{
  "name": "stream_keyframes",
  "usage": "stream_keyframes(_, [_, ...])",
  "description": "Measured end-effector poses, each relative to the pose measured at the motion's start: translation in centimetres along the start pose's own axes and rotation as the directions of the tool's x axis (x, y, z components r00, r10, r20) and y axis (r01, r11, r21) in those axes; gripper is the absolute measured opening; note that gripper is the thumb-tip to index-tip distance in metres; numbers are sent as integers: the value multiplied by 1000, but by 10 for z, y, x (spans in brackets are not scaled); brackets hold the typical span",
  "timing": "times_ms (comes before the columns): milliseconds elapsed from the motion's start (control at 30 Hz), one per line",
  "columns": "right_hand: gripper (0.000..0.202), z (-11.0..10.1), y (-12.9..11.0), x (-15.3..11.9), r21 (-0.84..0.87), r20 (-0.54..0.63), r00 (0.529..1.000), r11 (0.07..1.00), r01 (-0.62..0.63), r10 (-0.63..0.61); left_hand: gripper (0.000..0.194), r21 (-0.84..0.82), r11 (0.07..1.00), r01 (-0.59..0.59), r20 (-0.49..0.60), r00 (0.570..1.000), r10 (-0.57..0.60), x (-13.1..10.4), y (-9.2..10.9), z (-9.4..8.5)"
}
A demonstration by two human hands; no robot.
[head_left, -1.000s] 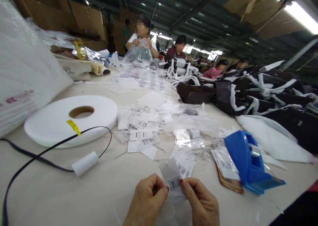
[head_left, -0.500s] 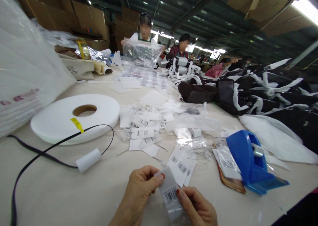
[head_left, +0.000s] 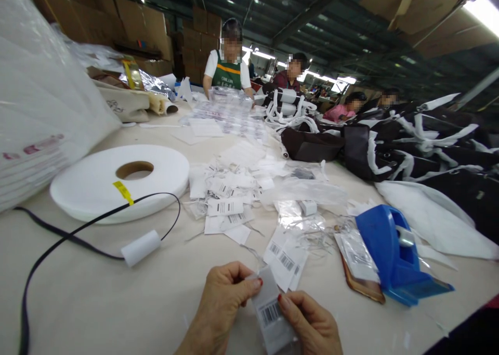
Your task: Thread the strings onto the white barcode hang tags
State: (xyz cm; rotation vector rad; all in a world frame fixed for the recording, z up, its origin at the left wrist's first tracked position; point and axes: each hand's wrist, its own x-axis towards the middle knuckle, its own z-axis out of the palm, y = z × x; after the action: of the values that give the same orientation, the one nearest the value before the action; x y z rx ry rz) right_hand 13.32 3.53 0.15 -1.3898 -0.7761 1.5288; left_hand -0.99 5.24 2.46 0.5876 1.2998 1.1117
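A small clear bag with a barcode label (head_left: 270,313) is pinched between both hands at the bottom centre. My left hand (head_left: 228,300) grips its upper left edge between thumb and fingers. On its right edge, the thumb and fingers of my right hand (head_left: 310,321) are closed. Just beyond lie white barcode cards (head_left: 281,259) on the pale table (head_left: 156,303). Farther off is a pile of white tags (head_left: 226,207) with strings.
A blue tape dispenser (head_left: 385,256) stands at the right beside a brown-edged pouch (head_left: 360,261). At the left are a large white roll (head_left: 88,188), black cord and a small white cylinder (head_left: 141,248). Dark bags (head_left: 312,143) are heaped behind. A person (head_left: 229,69) stands across the table.
The person across the table has lowered the clear plastic that was held up. My hands keep their grip on the small bag, almost unmoved.
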Motion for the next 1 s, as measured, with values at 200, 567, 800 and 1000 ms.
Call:
stream_keyframes(200, [28,0,-5,3,-6,40,999,1000,-13,13,17,-4,1000,21,16,1000,-21,4,0,-5])
stream_keyframes(567, [25,-6,3,10,139,157,977,976,-166,144,15,73,994,78,35,996,-81,2,-4,-1])
stream_keyframes(800, [30,-6,-1,5,85,197,977,992,-96,78,16,67,997,48,-19,999,-47,6,-1,-3])
stream_keyframes(1000, [33,-8,-2,3,53,284,955,993,-108,89,17,68,997,38,-32,999,-35,5,-5,-5])
